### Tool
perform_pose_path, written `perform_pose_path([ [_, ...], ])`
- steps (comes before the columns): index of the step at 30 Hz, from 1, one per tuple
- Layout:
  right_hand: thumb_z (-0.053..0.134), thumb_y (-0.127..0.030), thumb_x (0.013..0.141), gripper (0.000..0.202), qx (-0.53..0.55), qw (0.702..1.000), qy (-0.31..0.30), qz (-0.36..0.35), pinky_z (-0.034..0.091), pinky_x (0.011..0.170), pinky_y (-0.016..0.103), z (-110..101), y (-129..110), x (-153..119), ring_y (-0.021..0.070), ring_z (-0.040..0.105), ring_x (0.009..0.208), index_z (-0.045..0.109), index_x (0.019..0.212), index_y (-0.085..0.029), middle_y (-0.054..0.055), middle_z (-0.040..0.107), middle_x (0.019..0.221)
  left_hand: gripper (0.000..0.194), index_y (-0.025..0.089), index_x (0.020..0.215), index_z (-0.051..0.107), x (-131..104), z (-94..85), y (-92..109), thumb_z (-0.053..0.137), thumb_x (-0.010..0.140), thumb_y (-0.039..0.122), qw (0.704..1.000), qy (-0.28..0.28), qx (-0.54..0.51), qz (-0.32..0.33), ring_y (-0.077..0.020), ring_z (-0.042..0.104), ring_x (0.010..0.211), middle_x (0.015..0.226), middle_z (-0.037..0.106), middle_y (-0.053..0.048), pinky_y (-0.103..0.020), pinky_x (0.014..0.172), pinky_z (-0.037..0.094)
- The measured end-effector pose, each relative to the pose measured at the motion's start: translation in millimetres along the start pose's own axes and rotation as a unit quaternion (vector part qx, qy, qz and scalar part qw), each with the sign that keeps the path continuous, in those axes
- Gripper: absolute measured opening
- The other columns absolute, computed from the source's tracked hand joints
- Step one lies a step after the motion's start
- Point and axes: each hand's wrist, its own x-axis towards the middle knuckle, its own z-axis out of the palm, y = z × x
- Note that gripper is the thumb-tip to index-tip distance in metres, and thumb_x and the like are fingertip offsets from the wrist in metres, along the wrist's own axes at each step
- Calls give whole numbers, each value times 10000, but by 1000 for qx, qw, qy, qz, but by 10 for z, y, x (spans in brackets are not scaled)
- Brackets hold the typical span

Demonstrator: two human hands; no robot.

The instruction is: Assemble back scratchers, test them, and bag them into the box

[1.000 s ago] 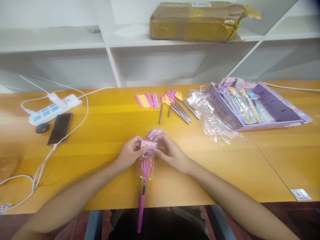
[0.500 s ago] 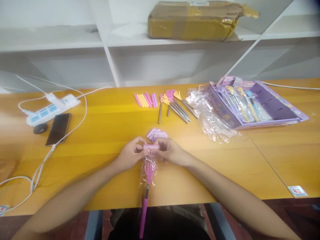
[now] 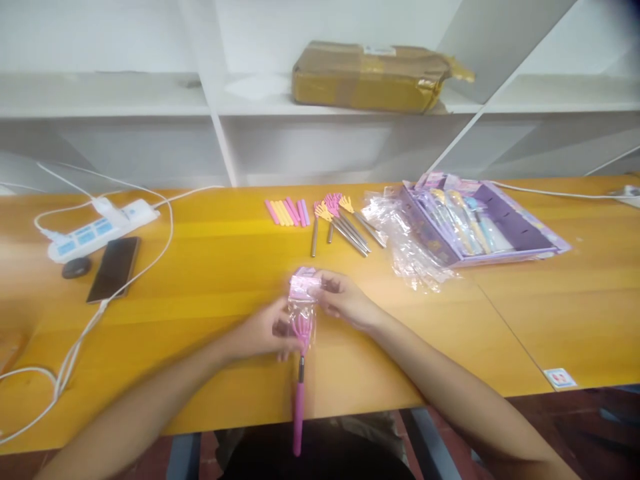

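Observation:
A pink back scratcher [image 3: 299,407] with a hand-shaped head lies in a clear plastic bag [image 3: 310,327], its handle pointing toward me and past the table's front edge. A pink header card [image 3: 304,289] covers the top of the bag. My right hand [image 3: 345,298] pinches the card's right side. Slightly blurred, my left hand [image 3: 270,330] is closed around the bagged scratcher's head, thumb in front. More purple cards [image 3: 303,271] peek out just behind, partly hidden.
Pink, yellow and purple tubes [image 3: 285,213] lie beyond my hands, beside several unhandled back scratchers [image 3: 350,230]. Clear bags [image 3: 413,250] lean by a purple display box [image 3: 520,223] of packed scratchers. At left are a power strip [image 3: 103,230], phone [image 3: 114,269] and cables. A taped parcel [image 3: 367,79] sits on the shelf.
My left hand has moved from the header card down to the scratcher's head. My right hand still grips the card, which now faces up flat. The view has tilted upward.

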Motion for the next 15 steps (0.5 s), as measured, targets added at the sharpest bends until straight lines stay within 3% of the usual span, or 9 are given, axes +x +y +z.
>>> perform_pose_path([
  [3,874,-560,785,486,12,999,41,0,318,410,174,38,-29,17,26,400,519,637,985,-187,4,682,940,565,185,1229,537,-30,82,-44,857,847,450,997,-35,46,-47,-127,640,489,833,768,-54,-219,453,459],
  [5,848,-585,806,518,1,999,38,21,298,404,170,92,2,-57,40,416,519,633,1078,-200,-21,655,867,466,173,1093,561,-10,95,-56,845,856,456,1000,-9,23,-16,-129,645,499,824,767,-59,-235,465,488],
  [7,835,-579,827,522,-30,999,-1,37,364,447,177,200,84,-211,62,486,564,629,1125,-203,-23,654,854,428,175,1035,557,27,70,-42,835,866,453,999,39,-4,34,-144,661,526,752,746,-34,-252,498,513],
  [10,865,-500,819,462,-74,995,-62,33,537,691,253,412,247,-516,130,637,795,656,1089,-189,11,686,953,367,181,931,553,72,1,-14,790,911,460,991,95,1,90,-149,651,534,647,699,-7,-262,538,515],
  [13,830,-481,857,361,-135,989,-35,53,527,694,292,383,261,-776,145,628,720,664,998,-193,-23,653,797,414,180,1055,553,69,-37,-27,736,941,533,991,56,-18,122,-188,715,648,834,757,-63,-307,622,563],
  [15,741,-505,937,324,-175,984,-8,42,528,678,322,52,62,-897,154,632,638,647,933,-195,-23,648,713,492,197,1259,494,47,-32,-48,624,997,592,990,13,-32,137,-222,758,798,1097,756,-132,-362,728,596],
])
